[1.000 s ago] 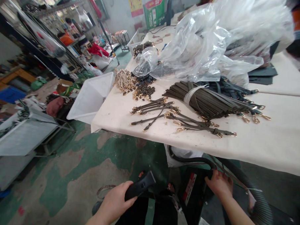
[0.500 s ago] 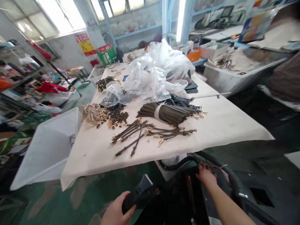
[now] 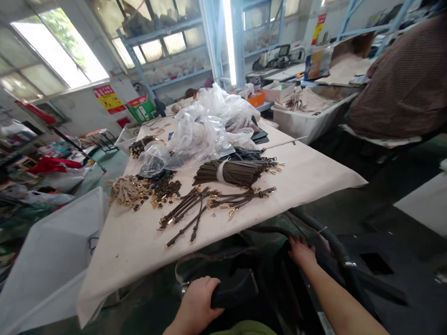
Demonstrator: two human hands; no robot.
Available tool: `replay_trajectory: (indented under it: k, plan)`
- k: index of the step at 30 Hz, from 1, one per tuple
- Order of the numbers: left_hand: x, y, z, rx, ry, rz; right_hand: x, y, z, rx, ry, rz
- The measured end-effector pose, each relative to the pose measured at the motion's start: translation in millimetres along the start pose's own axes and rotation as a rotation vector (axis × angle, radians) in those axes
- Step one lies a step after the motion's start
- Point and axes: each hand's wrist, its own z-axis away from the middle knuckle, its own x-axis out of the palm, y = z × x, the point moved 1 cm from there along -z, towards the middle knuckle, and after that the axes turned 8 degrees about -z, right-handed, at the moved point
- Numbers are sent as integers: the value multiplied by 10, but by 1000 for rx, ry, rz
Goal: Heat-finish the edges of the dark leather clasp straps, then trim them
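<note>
Below one table (image 3: 313, 178), left hand (image 3: 198, 303) grips one black handle (image 3: 234, 294) beside right hand (image 3: 301, 252).

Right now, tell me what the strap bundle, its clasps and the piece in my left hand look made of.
Strap bundle: matte olive-brown leather or imitation, flat strips. Clasps: shiny gold-toned metal, glinting. Black piece in the left hand: matte, perhaps leather or fabric; unclear.

One black handle (image 3: 234, 294) at six o'clock, one banded olive strap bundle (image 3: 233, 172) at twelve, one white plastic tub (image 3: 46, 264) at eight.
</note>
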Motion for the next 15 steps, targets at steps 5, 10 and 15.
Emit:
replay_trajectory:
  k: [5,10,15]
  plan:
    - [-92,41,83,-55,-44,-6,-197,-13,480,-120,101,-229]
    - [-45,149,64,-110,-78,144,-3,74,1659,-152,28,-624]
    - [134,388,41,-163,-186,293,450,477,2616,396,-159,-988]
